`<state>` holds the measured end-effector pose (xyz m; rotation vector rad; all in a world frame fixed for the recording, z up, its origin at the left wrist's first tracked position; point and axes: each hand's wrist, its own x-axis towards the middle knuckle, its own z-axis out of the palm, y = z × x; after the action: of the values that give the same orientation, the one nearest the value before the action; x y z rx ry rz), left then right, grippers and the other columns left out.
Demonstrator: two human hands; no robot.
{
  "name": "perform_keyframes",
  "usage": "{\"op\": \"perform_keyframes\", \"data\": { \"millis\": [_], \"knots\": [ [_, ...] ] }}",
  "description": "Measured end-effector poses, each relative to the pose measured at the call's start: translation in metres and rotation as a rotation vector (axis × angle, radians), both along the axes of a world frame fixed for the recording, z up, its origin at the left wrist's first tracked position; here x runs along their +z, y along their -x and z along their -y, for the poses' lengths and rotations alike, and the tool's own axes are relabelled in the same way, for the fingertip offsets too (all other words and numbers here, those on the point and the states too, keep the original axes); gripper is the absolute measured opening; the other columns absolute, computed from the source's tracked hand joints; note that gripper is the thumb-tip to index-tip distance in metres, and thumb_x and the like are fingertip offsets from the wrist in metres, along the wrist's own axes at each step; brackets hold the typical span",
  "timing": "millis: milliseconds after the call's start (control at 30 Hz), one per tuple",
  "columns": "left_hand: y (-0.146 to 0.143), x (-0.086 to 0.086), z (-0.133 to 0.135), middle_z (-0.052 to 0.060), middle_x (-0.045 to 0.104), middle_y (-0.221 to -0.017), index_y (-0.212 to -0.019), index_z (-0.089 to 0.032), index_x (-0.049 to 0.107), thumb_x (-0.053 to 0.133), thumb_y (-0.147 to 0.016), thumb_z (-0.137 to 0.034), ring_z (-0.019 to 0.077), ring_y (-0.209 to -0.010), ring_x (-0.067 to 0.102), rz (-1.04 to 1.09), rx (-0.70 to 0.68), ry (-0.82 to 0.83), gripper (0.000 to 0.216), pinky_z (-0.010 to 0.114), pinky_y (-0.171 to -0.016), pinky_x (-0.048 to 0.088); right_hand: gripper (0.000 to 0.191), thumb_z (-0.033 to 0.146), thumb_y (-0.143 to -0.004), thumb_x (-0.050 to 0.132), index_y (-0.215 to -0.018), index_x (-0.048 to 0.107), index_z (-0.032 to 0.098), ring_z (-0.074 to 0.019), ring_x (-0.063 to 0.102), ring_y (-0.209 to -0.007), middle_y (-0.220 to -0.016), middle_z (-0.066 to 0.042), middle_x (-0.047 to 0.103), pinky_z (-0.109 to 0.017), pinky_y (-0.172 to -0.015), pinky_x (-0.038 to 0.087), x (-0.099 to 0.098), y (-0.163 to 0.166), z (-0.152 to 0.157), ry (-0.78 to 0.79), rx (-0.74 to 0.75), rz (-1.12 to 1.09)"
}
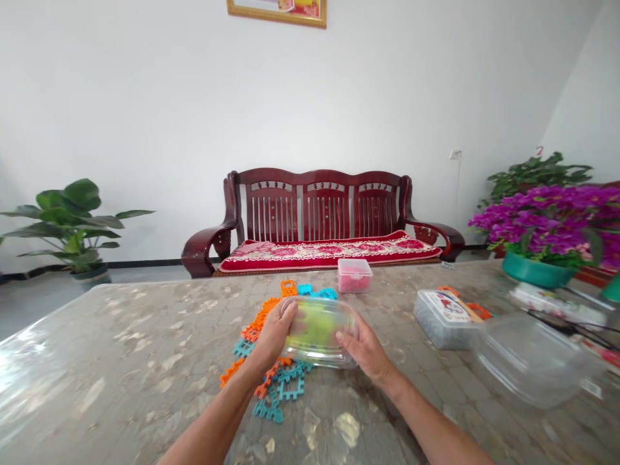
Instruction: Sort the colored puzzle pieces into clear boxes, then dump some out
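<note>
Between my two hands is a clear plastic container (320, 326) with yellow-green contents, held above the table. My left hand (279, 328) grips its left side, thumb on top. On the right side my right hand (364, 349) holds it, with the thumb over the top face. What exactly lies inside is blurred. Orange interlocking plastic pieces (266, 312) and teal ones (290, 385) lie loose on the table to the left of and below the container. A few blue pieces (323, 293) show behind it.
A small lidded box with pink contents (354, 278) stands behind the container. To the right are a grey box with a printed label (445, 316), an empty clear tub (535, 355) and purple flowers in a teal pot (537, 270). A wooden bench (322, 213) stands beyond the table (159, 361).
</note>
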<state>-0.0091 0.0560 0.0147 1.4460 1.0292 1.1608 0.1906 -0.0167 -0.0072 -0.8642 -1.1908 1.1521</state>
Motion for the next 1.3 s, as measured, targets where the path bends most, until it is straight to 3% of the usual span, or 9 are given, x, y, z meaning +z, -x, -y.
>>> {"op": "perform_keyframes", "data": {
  "millis": [133, 200, 300, 400, 533, 633, 767, 1033, 1300],
  "knots": [
    [-0.007, 0.007, 0.005, 0.008, 0.071, -0.100, -0.115, -0.015, 0.063, 0.051, -0.084, -0.051, 0.0252, -0.094, 0.068, 0.050, 0.002, 0.031, 0.049, 0.036, -0.082, 0.054, 0.064, 0.050, -0.076, 0.072, -0.132, 0.053, 0.026, -0.0227, 0.067, -0.097, -0.105, -0.003, 0.071, -0.038, -0.085, 0.054, 0.008, -0.005, 0.002, 0.016, 0.019, -0.020],
    [-0.013, 0.010, 0.010, 0.011, 0.069, -0.111, -0.122, -0.015, 0.058, 0.051, -0.085, -0.053, 0.0258, -0.099, 0.067, 0.075, -0.021, 0.040, 0.054, 0.037, -0.086, 0.053, 0.056, 0.049, -0.078, 0.069, -0.127, 0.056, 0.025, -0.0209, 0.069, -0.090, -0.102, -0.003, 0.072, -0.032, -0.074, 0.056, 0.008, -0.012, 0.000, 0.052, -0.028, -0.013],
    [-0.021, 0.013, 0.018, 0.014, 0.058, -0.132, -0.135, -0.018, 0.047, 0.051, -0.086, -0.056, 0.0270, -0.115, 0.061, 0.069, -0.053, 0.015, 0.062, 0.038, -0.092, 0.051, 0.046, 0.047, -0.078, 0.066, -0.116, 0.061, 0.022, -0.0182, 0.068, -0.070, -0.089, -0.002, 0.073, -0.021, -0.044, 0.047, 0.000, -0.026, -0.010, 0.177, -0.243, -0.101],
    [-0.025, 0.010, 0.020, 0.017, 0.050, -0.141, -0.138, -0.020, 0.045, 0.053, -0.085, -0.056, 0.0289, -0.126, 0.053, -0.003, -0.025, -0.034, 0.065, 0.040, -0.097, 0.048, 0.036, 0.042, -0.075, 0.067, -0.103, 0.061, 0.020, -0.0185, 0.067, -0.061, -0.080, -0.003, 0.072, -0.020, -0.035, 0.041, -0.013, -0.042, -0.025, 0.311, -0.516, -0.336],
    [-0.022, 0.000, 0.014, 0.018, 0.058, -0.132, -0.127, -0.016, 0.055, 0.063, -0.075, -0.053, 0.0301, -0.117, 0.060, -0.070, -0.060, -0.026, 0.064, 0.043, -0.097, 0.048, 0.027, 0.037, -0.077, 0.064, -0.097, 0.055, 0.021, -0.0168, 0.068, -0.060, -0.074, 0.001, 0.069, -0.024, -0.045, 0.053, -0.024, -0.063, -0.038, 0.353, -0.714, -0.523],
    [-0.020, -0.006, 0.008, 0.015, 0.067, -0.118, -0.111, -0.015, 0.065, 0.067, -0.069, -0.048, 0.0292, -0.109, 0.064, -0.095, -0.092, -0.026, 0.054, 0.043, -0.097, 0.048, 0.021, 0.039, -0.082, 0.059, -0.094, 0.053, 0.023, -0.0165, 0.071, -0.072, -0.077, 0.001, 0.068, -0.030, -0.065, 0.061, -0.028, -0.072, -0.042, 0.310, -0.729, -0.573],
    [-0.020, -0.012, 0.005, 0.011, 0.073, -0.107, -0.099, -0.016, 0.069, 0.065, -0.068, -0.042, 0.0282, -0.102, 0.067, -0.122, -0.081, -0.055, 0.041, 0.042, -0.094, 0.050, 0.026, 0.050, -0.085, 0.055, -0.091, 0.055, 0.024, -0.0185, 0.070, -0.090, -0.089, -0.004, 0.068, -0.036, -0.083, 0.060, -0.035, -0.075, -0.047, 0.249, -0.674, -0.595],
    [-0.021, -0.011, 0.008, 0.007, 0.076, -0.098, -0.088, -0.019, 0.072, 0.066, -0.067, -0.037, 0.0253, -0.097, 0.068, -0.163, -0.100, -0.047, 0.029, 0.037, -0.094, 0.049, 0.031, 0.057, -0.081, 0.056, -0.081, 0.053, 0.025, -0.0199, 0.067, -0.095, -0.088, -0.004, 0.065, -0.042, -0.087, 0.058, -0.051, -0.085, -0.052, 0.224, -0.643, -0.577],
    [-0.020, -0.011, 0.008, 0.005, 0.076, -0.094, -0.088, -0.020, 0.072, 0.064, -0.069, -0.036, 0.0246, -0.094, 0.068, -0.192, -0.116, -0.066, 0.027, 0.035, -0.090, 0.051, 0.036, 0.059, -0.086, 0.047, -0.075, 0.051, 0.025, -0.0199, 0.069, -0.091, -0.082, -0.005, 0.064, -0.042, -0.086, 0.059, -0.051, -0.090, -0.053, 0.238, -0.629, -0.477]
  ]
}}
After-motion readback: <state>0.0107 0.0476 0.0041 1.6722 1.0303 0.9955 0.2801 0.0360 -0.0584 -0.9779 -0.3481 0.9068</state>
